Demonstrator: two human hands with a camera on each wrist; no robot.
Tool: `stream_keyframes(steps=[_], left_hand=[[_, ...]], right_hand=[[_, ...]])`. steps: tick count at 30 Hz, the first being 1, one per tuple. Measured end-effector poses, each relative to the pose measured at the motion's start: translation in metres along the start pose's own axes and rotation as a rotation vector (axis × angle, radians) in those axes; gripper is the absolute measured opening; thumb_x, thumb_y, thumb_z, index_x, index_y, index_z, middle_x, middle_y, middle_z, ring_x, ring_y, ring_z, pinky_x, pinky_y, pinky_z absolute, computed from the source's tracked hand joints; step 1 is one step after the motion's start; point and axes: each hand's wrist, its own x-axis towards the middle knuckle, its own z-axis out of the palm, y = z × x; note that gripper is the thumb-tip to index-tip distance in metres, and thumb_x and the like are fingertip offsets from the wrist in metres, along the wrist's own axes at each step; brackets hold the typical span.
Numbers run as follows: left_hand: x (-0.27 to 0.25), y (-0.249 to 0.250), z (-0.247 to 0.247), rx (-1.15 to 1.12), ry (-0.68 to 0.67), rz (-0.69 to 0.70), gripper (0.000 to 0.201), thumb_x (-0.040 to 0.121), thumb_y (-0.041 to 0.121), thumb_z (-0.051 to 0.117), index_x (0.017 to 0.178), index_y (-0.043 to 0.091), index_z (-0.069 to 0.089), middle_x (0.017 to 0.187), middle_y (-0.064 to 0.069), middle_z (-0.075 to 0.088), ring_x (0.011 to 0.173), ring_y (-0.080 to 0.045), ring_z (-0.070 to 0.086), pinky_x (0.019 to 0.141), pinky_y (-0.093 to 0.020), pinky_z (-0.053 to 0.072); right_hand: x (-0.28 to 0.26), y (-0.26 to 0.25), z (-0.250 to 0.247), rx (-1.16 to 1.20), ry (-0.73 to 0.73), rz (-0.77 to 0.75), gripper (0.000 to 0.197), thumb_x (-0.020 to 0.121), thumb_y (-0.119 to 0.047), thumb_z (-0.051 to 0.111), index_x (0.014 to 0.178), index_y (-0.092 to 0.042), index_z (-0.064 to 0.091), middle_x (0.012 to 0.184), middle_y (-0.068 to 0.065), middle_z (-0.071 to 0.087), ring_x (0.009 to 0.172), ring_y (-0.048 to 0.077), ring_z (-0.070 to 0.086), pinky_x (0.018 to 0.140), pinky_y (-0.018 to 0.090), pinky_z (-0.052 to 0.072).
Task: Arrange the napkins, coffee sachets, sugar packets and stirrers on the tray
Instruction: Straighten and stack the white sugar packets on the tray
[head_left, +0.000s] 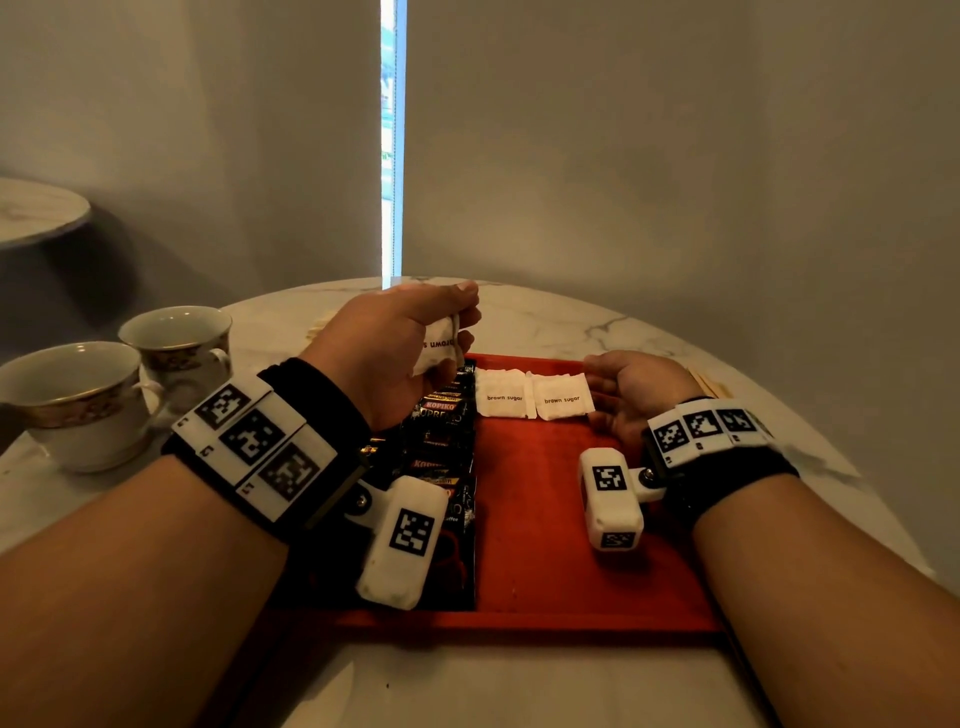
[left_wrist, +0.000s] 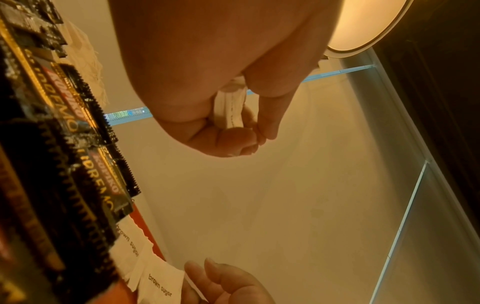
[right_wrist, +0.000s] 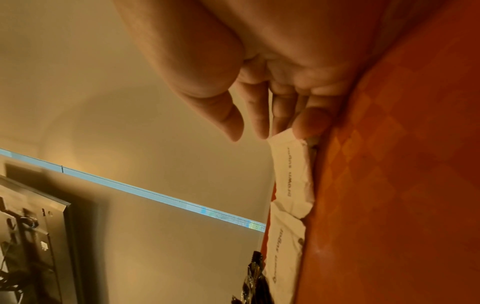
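Observation:
A red tray (head_left: 530, 519) lies on the marble table. Black coffee sachets (head_left: 441, 447) overlap in a column along its left side. Two white brown sugar packets (head_left: 535, 397) lie side by side at the tray's far edge. My left hand (head_left: 405, 348) hovers above the sachets and grips a white sugar packet (head_left: 441, 345) (left_wrist: 230, 112) between thumb and curled fingers. My right hand (head_left: 628, 389) rests on the tray's right side, its straight fingers (right_wrist: 311, 121) touching the right packet's edge (right_wrist: 293, 162). Wooden stirrers (head_left: 709, 385) peek out behind the right wrist.
Two gold-rimmed white teacups (head_left: 119, 384) stand on the table at the left. Pale wooden sticks (head_left: 319, 327) lie on the marble beyond the left hand. A second round table (head_left: 36, 210) stands at the far left. The wall is close behind the table.

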Motion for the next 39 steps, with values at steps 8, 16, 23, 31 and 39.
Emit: stream_keyframes(steps=[8, 16, 23, 31, 39], left_hand=[[0.002, 0.0, 0.001, -0.091, 0.004, -0.029, 0.018, 0.093, 0.022, 0.067, 0.106, 0.01, 0.067, 0.09, -0.005, 0.067, 0.07, -0.015, 0.063, 0.048, -0.02, 0.048], [0.001, 0.003, 0.003, -0.228, 0.03, -0.078, 0.021, 0.092, 0.003, 0.037, 0.106, 0.004, 0.053, 0.114, -0.02, 0.052, 0.094, -0.032, 0.065, 0.055, -0.029, 0.057], [0.003, -0.002, 0.005, -0.182, 0.006, -0.045, 0.031, 0.096, -0.009, 0.04, 0.117, 0.003, 0.059, 0.116, -0.021, 0.054, 0.102, -0.037, 0.067, 0.071, -0.039, 0.064], [0.002, -0.002, 0.001, -0.053, -0.067, -0.002, 0.026, 0.09, 0.002, 0.066, 0.115, 0.006, 0.067, 0.102, -0.014, 0.074, 0.084, -0.028, 0.073, 0.056, -0.029, 0.057], [0.006, -0.006, -0.001, 0.009, -0.075, 0.077, 0.028, 0.086, 0.017, 0.072, 0.111, 0.007, 0.064, 0.089, -0.009, 0.074, 0.077, -0.023, 0.067, 0.051, -0.023, 0.048]], right_hand=[[0.002, -0.003, -0.002, 0.016, 0.095, -0.013, 0.012, 0.089, -0.021, 0.069, 0.092, -0.01, 0.065, 0.081, 0.005, 0.059, 0.06, 0.016, 0.052, 0.047, 0.03, 0.04], [-0.006, 0.0, 0.007, 0.044, -0.107, 0.05, 0.02, 0.097, -0.025, 0.058, 0.099, -0.005, 0.061, 0.081, 0.011, 0.059, 0.068, 0.022, 0.059, 0.059, 0.03, 0.053], [-0.007, -0.001, 0.008, 0.057, -0.121, 0.058, 0.025, 0.097, -0.026, 0.06, 0.106, -0.002, 0.062, 0.087, 0.012, 0.058, 0.078, 0.026, 0.061, 0.068, 0.034, 0.057], [-0.027, -0.019, 0.01, 0.204, -0.266, -0.164, 0.019, 0.095, -0.029, 0.059, 0.092, -0.01, 0.064, 0.072, 0.003, 0.06, 0.06, 0.014, 0.059, 0.05, 0.025, 0.047], [-0.071, -0.027, 0.028, 0.081, -0.566, -0.348, 0.025, 0.076, -0.026, 0.069, 0.094, -0.009, 0.064, 0.076, 0.003, 0.062, 0.062, 0.015, 0.056, 0.053, 0.027, 0.038]])
